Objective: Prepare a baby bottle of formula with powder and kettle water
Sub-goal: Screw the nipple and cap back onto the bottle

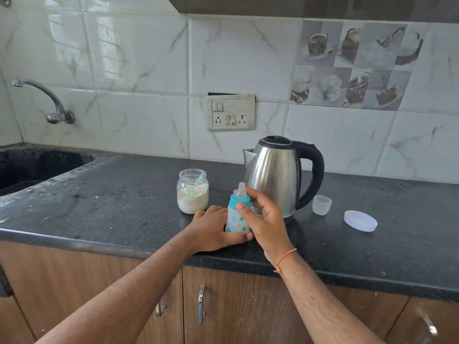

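Observation:
A small baby bottle (235, 219) with a teal collar and clear teat stands upright on the black counter (119, 207), near its front edge. My left hand (213, 229) wraps around the bottle's base from the left. My right hand (263, 214) grips the teal collar from the right, thumb on its front. An open clear jar (192, 192) of white powder with a pale green scoop inside stands just left of the bottle. Right behind the bottle is a steel kettle (275, 175) with a black handle and its lid down.
The bottle's clear cap (322, 204) and a pale flat lid (360, 220) lie on the counter right of the kettle. A dark sink (32, 167) with a wall tap (49, 100) is at far left. A switchboard (230, 111) is on the tiled wall.

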Available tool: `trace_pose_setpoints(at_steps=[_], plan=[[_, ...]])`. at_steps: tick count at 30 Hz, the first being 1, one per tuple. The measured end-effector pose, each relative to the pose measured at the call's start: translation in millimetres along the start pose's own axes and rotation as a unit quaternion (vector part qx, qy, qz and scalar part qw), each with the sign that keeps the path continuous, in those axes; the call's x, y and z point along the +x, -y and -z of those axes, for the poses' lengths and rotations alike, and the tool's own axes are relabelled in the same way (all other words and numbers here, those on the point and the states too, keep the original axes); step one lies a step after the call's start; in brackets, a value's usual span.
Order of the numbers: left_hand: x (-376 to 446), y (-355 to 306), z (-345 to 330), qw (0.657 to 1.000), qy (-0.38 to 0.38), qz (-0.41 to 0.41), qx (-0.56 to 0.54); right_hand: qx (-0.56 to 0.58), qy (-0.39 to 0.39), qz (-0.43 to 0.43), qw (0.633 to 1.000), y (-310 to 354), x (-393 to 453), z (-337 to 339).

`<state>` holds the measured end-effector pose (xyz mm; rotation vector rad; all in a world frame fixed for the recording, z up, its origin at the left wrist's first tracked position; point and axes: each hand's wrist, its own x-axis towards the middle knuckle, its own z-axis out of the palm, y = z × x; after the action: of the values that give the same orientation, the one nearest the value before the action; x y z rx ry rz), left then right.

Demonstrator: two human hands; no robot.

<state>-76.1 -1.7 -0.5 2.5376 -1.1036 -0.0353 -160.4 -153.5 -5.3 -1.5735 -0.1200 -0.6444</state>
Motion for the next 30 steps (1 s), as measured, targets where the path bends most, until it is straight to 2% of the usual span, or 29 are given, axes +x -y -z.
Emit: trace_pose_setpoints(at_steps=[6,11,19,23,27,28,30], plan=[[0.5,0.4,-0.7,1.0,-0.004,-0.001,-0.007,-0.023,-0.017,0.015,0.999,2.5,0.1,0.1],[0.5,1.8,-1.0,1.0,-0.003,-0.006,-0.004,0.023,0.007,-0.012,1.0,0.8,0.0,0.6],[2.2,2.5,-1.6,1.0,0.002,-0.005,-0.013,-0.01,-0.03,-0.003,1.0,0.6,1.8,1.5],[2.9,3.4,-0.2,1.0,0.014,-0.004,-0.016,-0.025,0.018,-0.033,0.999,6.6,11.3,9.5],[4.1,7.2,-2.2,1.0,0.015,-0.006,-0.022,-0.041,0.134,-0.037,0.989,15.8,20.3,15.7],[4.5,7.8,-3.0,1.0,0.012,-0.003,-0.027,-0.058,0.138,-0.033,0.988,16.3,21.2,15.1],[4.6,6.6,-4.3,1.0,-0.007,0.008,-0.029,-0.11,0.092,-0.017,0.99,15.7,21.4,10.9]])
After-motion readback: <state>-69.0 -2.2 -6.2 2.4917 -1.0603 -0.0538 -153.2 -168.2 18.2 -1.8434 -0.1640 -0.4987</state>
